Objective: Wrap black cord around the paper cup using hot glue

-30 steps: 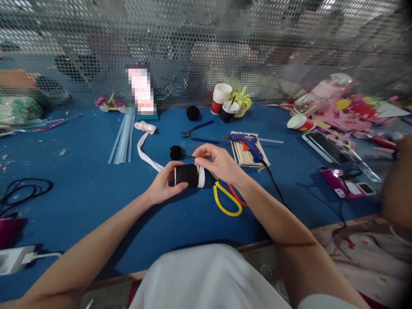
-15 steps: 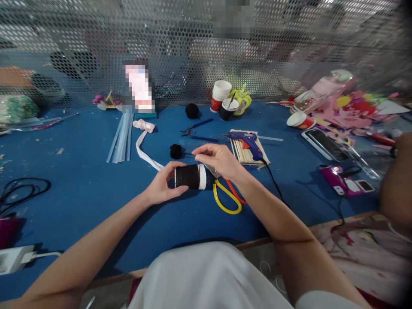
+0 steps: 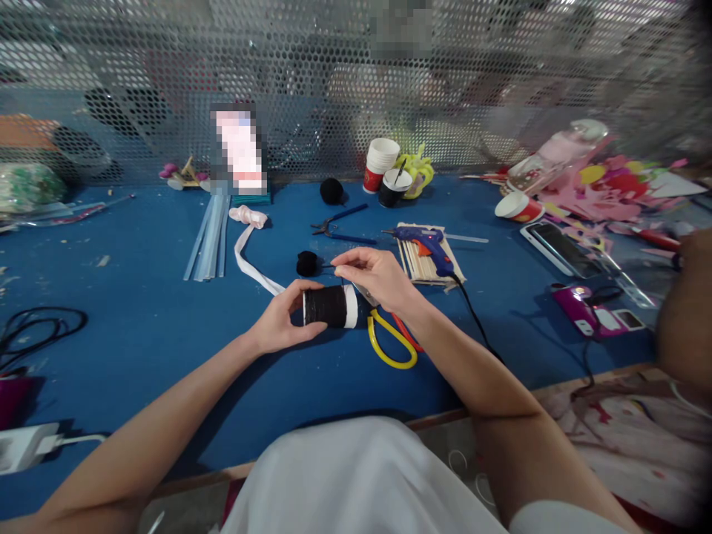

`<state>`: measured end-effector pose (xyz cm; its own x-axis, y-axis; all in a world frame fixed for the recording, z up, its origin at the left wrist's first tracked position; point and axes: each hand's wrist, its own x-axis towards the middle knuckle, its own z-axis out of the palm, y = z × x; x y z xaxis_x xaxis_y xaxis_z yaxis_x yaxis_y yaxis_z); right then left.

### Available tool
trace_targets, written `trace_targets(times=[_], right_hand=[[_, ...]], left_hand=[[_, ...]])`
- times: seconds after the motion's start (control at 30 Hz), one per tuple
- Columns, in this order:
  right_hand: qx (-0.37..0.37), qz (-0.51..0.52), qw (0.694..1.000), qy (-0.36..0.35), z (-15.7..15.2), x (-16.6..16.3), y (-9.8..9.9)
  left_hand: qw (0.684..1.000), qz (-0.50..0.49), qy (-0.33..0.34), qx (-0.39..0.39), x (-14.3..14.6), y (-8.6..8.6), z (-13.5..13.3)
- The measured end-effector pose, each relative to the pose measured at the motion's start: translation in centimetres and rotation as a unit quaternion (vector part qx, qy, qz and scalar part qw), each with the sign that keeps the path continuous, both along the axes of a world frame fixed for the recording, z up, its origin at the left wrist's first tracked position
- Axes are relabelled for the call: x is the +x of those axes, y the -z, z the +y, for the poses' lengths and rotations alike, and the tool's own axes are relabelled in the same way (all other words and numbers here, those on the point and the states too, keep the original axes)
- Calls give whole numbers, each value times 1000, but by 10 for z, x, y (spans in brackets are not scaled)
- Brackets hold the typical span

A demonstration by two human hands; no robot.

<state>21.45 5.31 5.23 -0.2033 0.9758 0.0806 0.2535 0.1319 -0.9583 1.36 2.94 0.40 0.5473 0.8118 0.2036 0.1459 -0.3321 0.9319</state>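
Holds black-wrapped cup [image 3: 327, 307] sideways, just left of scissors [image 3: 391, 325], in left hand [image 3: 286, 317] curled partway around it. Pinches black thread [image 3: 327, 266] in nearly closed right hand [image 3: 375, 276], partly covering scissors. Beyond scissors, to the left: 1 black ball [image 3: 307, 264]; to the right: 1 glue gun [image 3: 428, 249].

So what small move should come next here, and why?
I'd probably wind one more turn of black yarn around the cup: the right hand pinches the yarn near it, the left hand holds the cup sideways, and the end toward the right hand is bare white.
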Motion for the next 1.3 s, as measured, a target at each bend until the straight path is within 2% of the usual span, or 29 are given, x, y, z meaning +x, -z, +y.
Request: trace_targets(times=[0.53, 1.07, 1.3], right_hand=[[-20, -3, 1000, -7, 2, 0, 12], [-26, -11, 1000, -3, 3, 1, 15], [-12, -27, 1000, 2, 3, 0, 15]], left_hand=[[992, -7, 6, 126, -1, 0, 3], [985, 4, 10, 175, -1, 3, 3], [983, 31, -10, 182, 0, 4, 2]])
